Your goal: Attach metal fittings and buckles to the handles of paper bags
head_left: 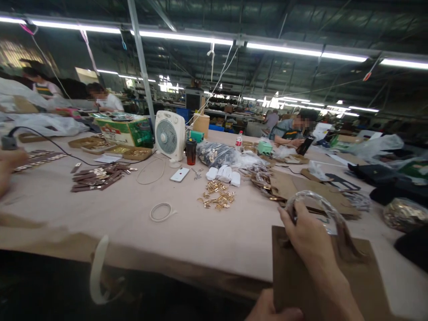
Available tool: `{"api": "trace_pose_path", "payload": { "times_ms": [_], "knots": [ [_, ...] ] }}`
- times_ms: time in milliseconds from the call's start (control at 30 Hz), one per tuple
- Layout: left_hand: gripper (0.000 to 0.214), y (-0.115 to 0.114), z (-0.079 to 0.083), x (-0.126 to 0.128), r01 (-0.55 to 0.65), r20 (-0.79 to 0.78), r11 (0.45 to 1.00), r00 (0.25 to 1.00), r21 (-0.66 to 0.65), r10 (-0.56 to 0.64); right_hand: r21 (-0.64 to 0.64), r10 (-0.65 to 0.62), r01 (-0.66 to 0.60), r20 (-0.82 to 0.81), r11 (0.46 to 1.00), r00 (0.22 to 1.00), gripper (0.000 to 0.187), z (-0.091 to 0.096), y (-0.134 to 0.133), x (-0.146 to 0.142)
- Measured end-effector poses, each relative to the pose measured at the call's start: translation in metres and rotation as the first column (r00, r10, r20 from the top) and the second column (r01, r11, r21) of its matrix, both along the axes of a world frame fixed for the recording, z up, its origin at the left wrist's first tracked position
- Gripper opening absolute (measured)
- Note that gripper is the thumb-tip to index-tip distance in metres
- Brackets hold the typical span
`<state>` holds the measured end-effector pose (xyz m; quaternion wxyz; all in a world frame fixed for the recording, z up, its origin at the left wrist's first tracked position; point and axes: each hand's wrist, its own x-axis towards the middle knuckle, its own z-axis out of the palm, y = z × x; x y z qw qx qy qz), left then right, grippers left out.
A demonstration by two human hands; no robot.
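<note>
A flat brown bag panel (363,278) is tilted up at the front right of the table. Its arched handle (341,223) is wrapped in clear plastic. My right hand (309,238) is closed around the left part of this handle, with its forearm crossing in front of the panel. Low at the bottom edge, my left hand (272,307) grips the panel's left side, thumb lying over its face; the rest is cut off by the frame. More brown panels (301,189) lie stacked just beyond my right hand.
Gold metal fittings (219,196) lie mid-table, near a phone (179,174), a coiled white strip (162,212) and a fan (170,136). Brown strips (96,178) are piled left. Another person's hand (11,165) holds a grey, corded object at far left. Co-workers sit beyond.
</note>
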<state>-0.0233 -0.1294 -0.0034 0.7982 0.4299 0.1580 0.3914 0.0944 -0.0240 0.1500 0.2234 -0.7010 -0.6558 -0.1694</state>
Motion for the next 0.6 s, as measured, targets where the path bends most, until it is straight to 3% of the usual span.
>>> {"api": "trace_pose_path", "payload": {
  "times_ms": [100,167,233,333,433,600],
  "knots": [
    [0.087,0.020,-0.003,-0.007,-0.195,-0.033,0.979,0.980,0.059,0.197,0.015,0.017,-0.016,-0.123,1.000,0.992,0.033,-0.027,0.032,0.008],
    [0.079,0.035,-0.004,-0.012,-0.331,-0.162,0.926,0.918,0.182,0.361,0.027,0.036,-0.031,-0.206,0.999,0.978,0.035,-0.044,0.047,0.010],
    [0.069,0.048,-0.004,-0.014,-0.387,-0.290,0.870,0.833,0.304,0.472,0.047,0.074,-0.064,-0.279,0.997,0.957,0.036,-0.059,0.057,0.008],
    [0.065,0.057,-0.007,-0.010,-0.375,-0.386,0.830,0.753,0.413,0.533,0.081,0.116,-0.093,-0.359,0.992,0.926,0.033,-0.077,0.064,0.003],
    [0.062,0.060,-0.013,-0.006,-0.329,-0.465,0.827,0.704,0.456,0.537,0.082,0.138,-0.113,-0.461,0.990,0.877,0.031,-0.087,0.067,0.004],
    [0.061,0.062,-0.014,-0.014,-0.204,-0.538,0.813,0.659,0.545,0.526,0.182,0.321,-0.265,-0.564,0.947,0.761,0.029,-0.100,0.048,0.017]
  ]
}}
